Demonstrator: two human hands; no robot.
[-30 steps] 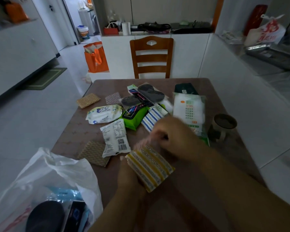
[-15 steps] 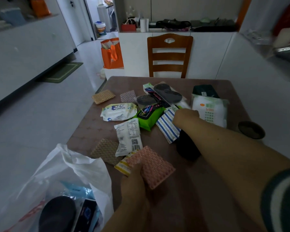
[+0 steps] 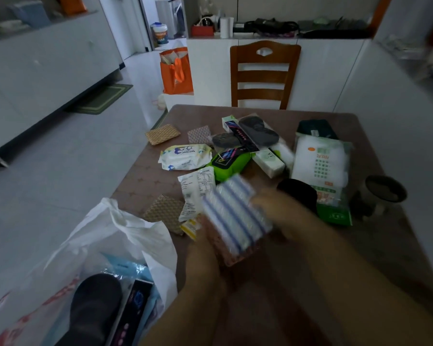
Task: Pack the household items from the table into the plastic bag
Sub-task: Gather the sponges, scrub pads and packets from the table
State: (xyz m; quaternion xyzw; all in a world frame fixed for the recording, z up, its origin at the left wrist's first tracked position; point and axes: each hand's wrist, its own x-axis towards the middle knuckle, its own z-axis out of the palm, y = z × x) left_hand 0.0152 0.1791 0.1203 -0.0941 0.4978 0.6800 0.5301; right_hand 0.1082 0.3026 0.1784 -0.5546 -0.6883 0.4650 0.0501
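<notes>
- While it's blurry, right hand (image 3: 273,208) grips the blue-striped pack (image 3: 235,216) near the table (image 3: 145,181) front edge, long axis running far-left to near-right.
- Left hand (image 3: 205,255) clutches a pink pad (image 3: 235,255) underneath.
- Plastic bag (image 3: 125,236) sits open off the front-left corner.
</notes>
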